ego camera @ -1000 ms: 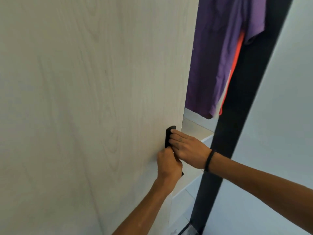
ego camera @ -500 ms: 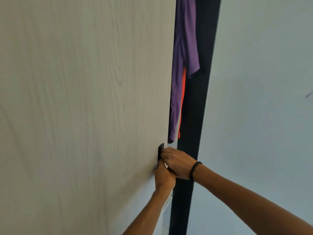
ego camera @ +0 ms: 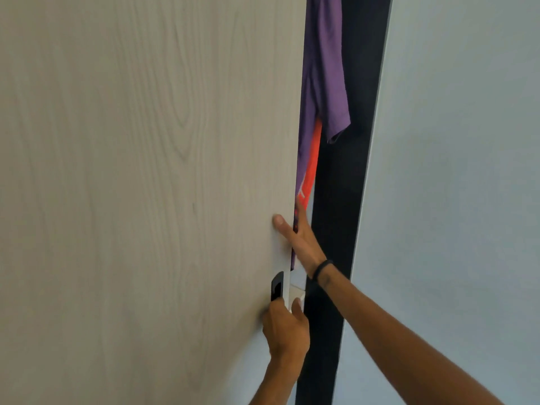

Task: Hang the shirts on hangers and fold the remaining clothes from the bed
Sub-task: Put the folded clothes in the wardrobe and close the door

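Note:
A purple shirt (ego camera: 324,83) hangs inside the wardrobe, seen through a narrow gap, with an orange shirt (ego camera: 311,168) behind it. The light wood wardrobe door (ego camera: 146,185) covers the left of the view. My right hand (ego camera: 301,238) holds the door's edge above the black handle (ego camera: 277,285), thumb on the front face and fingers behind the edge. My left hand (ego camera: 285,325) grips the door just below the handle, thumb at the edge. Hangers and the bed are out of view.
A black vertical frame strip (ego camera: 342,229) borders the gap on the right. Beyond it is a pale grey panel (ego camera: 453,185). A white shelf edge (ego camera: 298,287) shows low in the gap.
The gap has narrowed from a second ago as the door slid right. My right hand left the handle and moved up to the door's edge. My left hand stays low at the handle.

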The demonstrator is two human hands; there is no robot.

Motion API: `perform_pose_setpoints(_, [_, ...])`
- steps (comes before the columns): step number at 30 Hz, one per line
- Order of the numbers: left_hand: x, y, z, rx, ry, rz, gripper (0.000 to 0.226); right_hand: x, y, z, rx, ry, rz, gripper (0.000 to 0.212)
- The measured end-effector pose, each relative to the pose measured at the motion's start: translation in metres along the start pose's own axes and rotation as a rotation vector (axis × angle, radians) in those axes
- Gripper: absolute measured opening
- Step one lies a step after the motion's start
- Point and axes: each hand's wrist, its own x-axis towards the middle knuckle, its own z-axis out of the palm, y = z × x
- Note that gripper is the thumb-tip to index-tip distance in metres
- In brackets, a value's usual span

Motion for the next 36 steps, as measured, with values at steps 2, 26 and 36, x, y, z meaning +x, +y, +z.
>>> perform_pose_setpoints(2, [0.005, 0.001, 0.006, 0.017, 0.039, -0.006, 0.037, 0.004, 0.001, 0.006, 0.074, 0.027, -0.043, 0.132])
perform_pose_setpoints(26, [0.033, 0.024, 0.046, -0.675, -0.285, -0.181, 0.040, -0.035, 0.075, -0.032, -0.743, 0.355, 0.171, 0.030])
perform_pose_setpoints(36, [0.066, 0.030, 0.084, -0.135, -0.276, 0.091, 0.015, 0.005, 0.096, -0.057, -0.784, 0.411, 0.173, 0.059])
